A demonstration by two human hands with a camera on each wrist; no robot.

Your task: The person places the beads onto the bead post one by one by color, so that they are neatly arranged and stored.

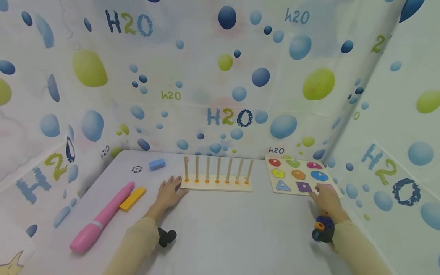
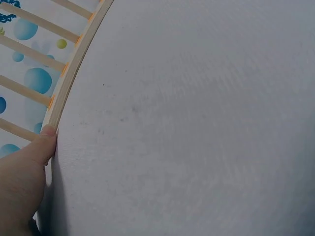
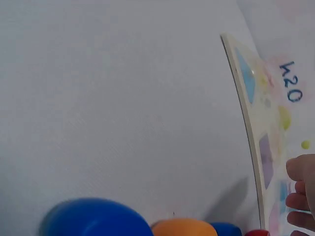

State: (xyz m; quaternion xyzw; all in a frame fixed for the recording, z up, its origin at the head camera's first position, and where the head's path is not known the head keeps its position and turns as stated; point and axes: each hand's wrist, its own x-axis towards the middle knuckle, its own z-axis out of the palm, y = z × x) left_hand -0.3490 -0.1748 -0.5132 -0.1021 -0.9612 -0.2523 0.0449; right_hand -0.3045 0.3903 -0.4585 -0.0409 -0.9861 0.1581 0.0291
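Observation:
My left hand (image 1: 169, 192) lies at the left end of a wooden stand (image 1: 216, 186) with several upright pegs. Its thumb (image 2: 47, 137) touches the front edge of the base in the left wrist view, and the fingers stretch out beside that end. Over the lower right corner of a shape puzzle board (image 1: 285, 179) is my right hand (image 1: 324, 198), its fingers loosely bent above a pinkish piece (image 1: 329, 188). The right wrist view shows the fingers beside the board, with nothing visible between them. Whether a fingertip touches a piece cannot be seen.
At left lie a long pink bat-shaped thing (image 1: 103, 217) with a pale band, a yellow-orange block (image 1: 133, 199) and a blue block (image 1: 157, 164). A black object (image 1: 167, 236) is at the left wrist, a dark blue and orange object (image 1: 324, 228) by the right.

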